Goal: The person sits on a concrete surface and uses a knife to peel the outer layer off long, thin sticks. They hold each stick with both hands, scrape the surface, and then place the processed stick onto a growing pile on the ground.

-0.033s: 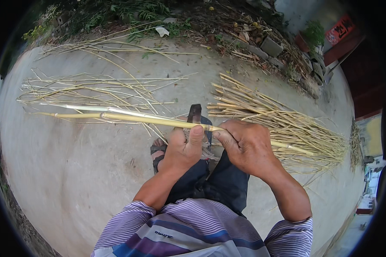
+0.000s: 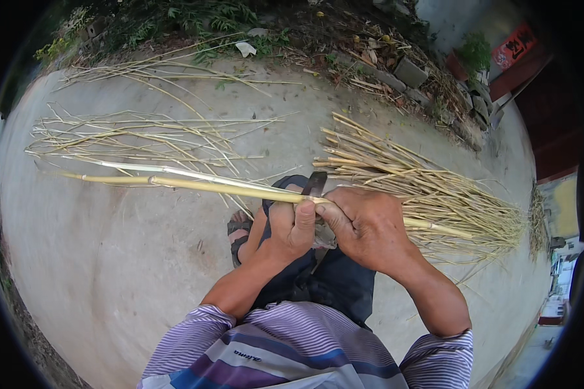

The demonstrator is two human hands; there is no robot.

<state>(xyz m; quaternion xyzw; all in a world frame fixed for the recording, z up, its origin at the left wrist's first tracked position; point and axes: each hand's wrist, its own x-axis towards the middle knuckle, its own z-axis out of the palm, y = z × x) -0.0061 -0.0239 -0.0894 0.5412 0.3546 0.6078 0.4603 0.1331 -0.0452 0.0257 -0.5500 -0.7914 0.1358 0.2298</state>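
Jointed yellow cane stalk (image 2: 220, 187), one: lies crosswise before the dark trousers (image 2: 337, 275), pale strip (image 2: 188, 172) alongside. Left hand (image 2: 288, 228) and right hand (image 2: 372, 223) both grip it, close together. Dark blade (image 2: 315, 184), one: crosses it between them. Cane bundle (image 2: 422, 170) rests right, thinner stalks (image 2: 143, 133) left, on concrete ground (image 2: 156, 259).

The striped shirt (image 2: 305, 340) bears dark lettering (image 2: 247, 355), the red sign (image 2: 514, 46) black characters (image 2: 515, 45).

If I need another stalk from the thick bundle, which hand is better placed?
Probably the right hand: it is nearer the bundle, whereas the left hand is farther across. Both are on the long stalk, though.
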